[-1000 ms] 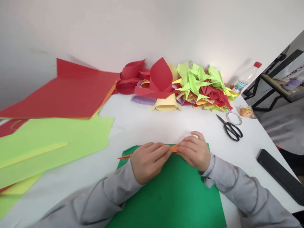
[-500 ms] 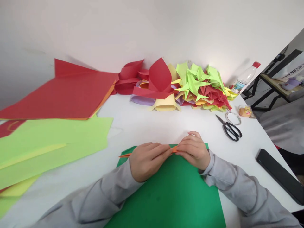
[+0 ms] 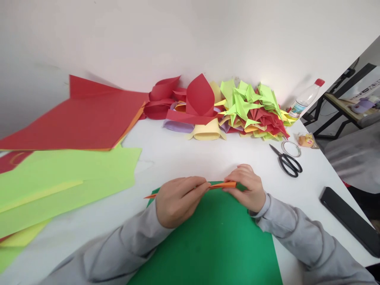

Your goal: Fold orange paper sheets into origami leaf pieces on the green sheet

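A narrow strip of folded orange paper (image 3: 221,185) lies across both hands, above the far edge of a green sheet (image 3: 216,237). My left hand (image 3: 181,202) is closed around its middle, and a thin pointed end sticks out to the left of that hand. My right hand (image 3: 246,188) pinches the right end between thumb and fingers. Between the hands a short stretch of the orange paper shows; the rest is hidden by my left hand.
Red sheets (image 3: 89,114) and light green sheets (image 3: 97,170) lie at left. Rolled red paper (image 3: 200,97) and green folded paper stars (image 3: 242,105) are piled by the wall. Scissors (image 3: 287,160), a tape roll (image 3: 291,149), a bottle (image 3: 305,99) and a black case (image 3: 347,219) are at right.
My left hand has slid slightly left along the orange paper. The right hand's fingers have spread a little, and more of the paper's right end shows.
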### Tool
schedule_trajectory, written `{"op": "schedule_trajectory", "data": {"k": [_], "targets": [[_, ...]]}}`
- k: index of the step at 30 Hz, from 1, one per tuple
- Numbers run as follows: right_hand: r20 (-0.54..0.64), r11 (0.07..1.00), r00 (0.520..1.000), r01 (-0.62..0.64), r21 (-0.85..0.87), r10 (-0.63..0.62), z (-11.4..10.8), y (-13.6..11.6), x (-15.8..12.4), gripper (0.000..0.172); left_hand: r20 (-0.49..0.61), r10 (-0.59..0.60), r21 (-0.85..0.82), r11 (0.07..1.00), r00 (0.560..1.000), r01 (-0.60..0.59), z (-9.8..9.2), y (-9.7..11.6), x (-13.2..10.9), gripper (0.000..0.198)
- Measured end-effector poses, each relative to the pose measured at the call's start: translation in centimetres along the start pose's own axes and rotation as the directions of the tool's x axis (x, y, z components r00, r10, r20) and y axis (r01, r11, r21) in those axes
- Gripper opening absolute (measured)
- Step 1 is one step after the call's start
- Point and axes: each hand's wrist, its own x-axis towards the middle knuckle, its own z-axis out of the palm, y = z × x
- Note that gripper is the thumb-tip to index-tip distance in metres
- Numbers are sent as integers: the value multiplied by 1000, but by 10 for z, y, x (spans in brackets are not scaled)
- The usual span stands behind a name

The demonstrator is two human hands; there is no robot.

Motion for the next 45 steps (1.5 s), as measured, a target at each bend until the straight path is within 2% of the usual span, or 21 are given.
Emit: {"op": "schedule_trajectory", "data": {"k": [2,5,9,12,14,17,23,27,33,41,45], "targets": [[-8,986,989,-144,89,145,-2,-5,1,14,-21,-56,-65,996,998,55,0,0,-3,17],[72,903,929,-370,217,363,-5,-13,4,20,3,-123,-204,971,992,121,-1,2,-4,20],[241,789,856,-516,334,458,-2,-18,6,19,129,-198,-347,909,972,231,-3,6,-1,18],[295,727,805,-592,347,515,4,-15,3,21,216,-235,-341,891,948,299,-3,9,1,17],[306,701,782,-622,348,543,8,-14,-1,22,209,-244,-330,894,947,303,-1,11,1,17],[323,697,776,-630,344,542,11,-13,-5,22,177,-252,-326,897,952,298,3,14,-2,20],[293,739,815,-578,346,500,12,-13,-7,16,228,-276,-320,885,934,340,11,14,-10,24],[309,748,815,-575,332,490,12,-12,-7,18,237,-276,-302,890,931,341,14,13,-13,26],[311,745,806,-588,316,504,13,-11,-9,21,228,-260,-296,899,938,321,13,14,-13,24],[319,763,815,-571,301,484,12,-11,-9,32,287,-253,-282,899,924,334,10,14,-11,28],[324,772,821,-560,299,470,12,-10,-9,29,274,-268,-324,879,924,351,10,13,-9,29]]}}
